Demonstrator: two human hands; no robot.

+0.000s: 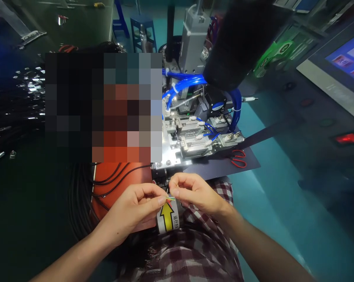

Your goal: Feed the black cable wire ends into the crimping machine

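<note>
Thin coloured wires (170,198), yellow-green with a white and a red one among them, stick out from the pinched thumb and fingers of my left hand (141,201). My right hand (194,192) is just to the right, its thumb and forefinger pinched together close to the wire ends; whether it grips a strand is hidden. Below the wires lies a white label with a yellow arrow (166,217). Black cables (110,180) run across an orange-red surface (102,207) at the left.
Ahead stands a machine with metal clamps (194,147) and blue air hoses (191,80). Red-handled scissors (239,158) lie on the dark plate at its right. A bundle of black cables (77,199) hangs at left. A screen panel (347,58) is at upper right. One block is blurred out.
</note>
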